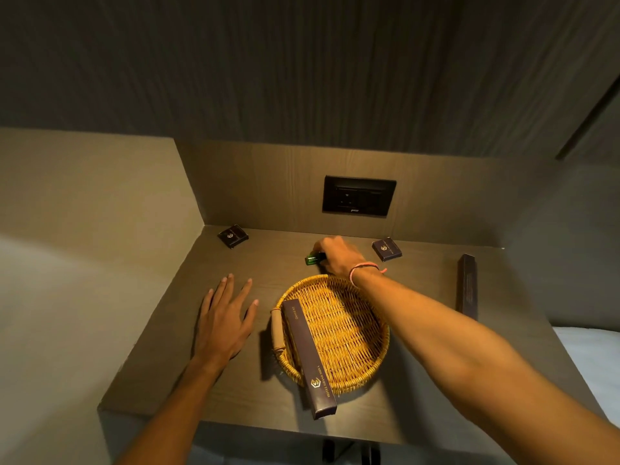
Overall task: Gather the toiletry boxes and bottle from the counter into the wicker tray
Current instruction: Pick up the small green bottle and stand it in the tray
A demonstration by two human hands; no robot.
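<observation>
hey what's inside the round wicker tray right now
One long dark rectangular box lies in the round wicker tray, its near end sticking out over the rim. The right forearm crosses over the tray's right edge, hiding that strip.

Brown wood-grain counter bearing a round wicker tray at centre, two small dark boxes near the back wall, a green bottle between them, and a long dark box at right.

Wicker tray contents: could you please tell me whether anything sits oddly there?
Yes: the long dark box lies slanted across the wicker tray, its near end poking over the rim above the counter instead of lying flat inside.
</observation>
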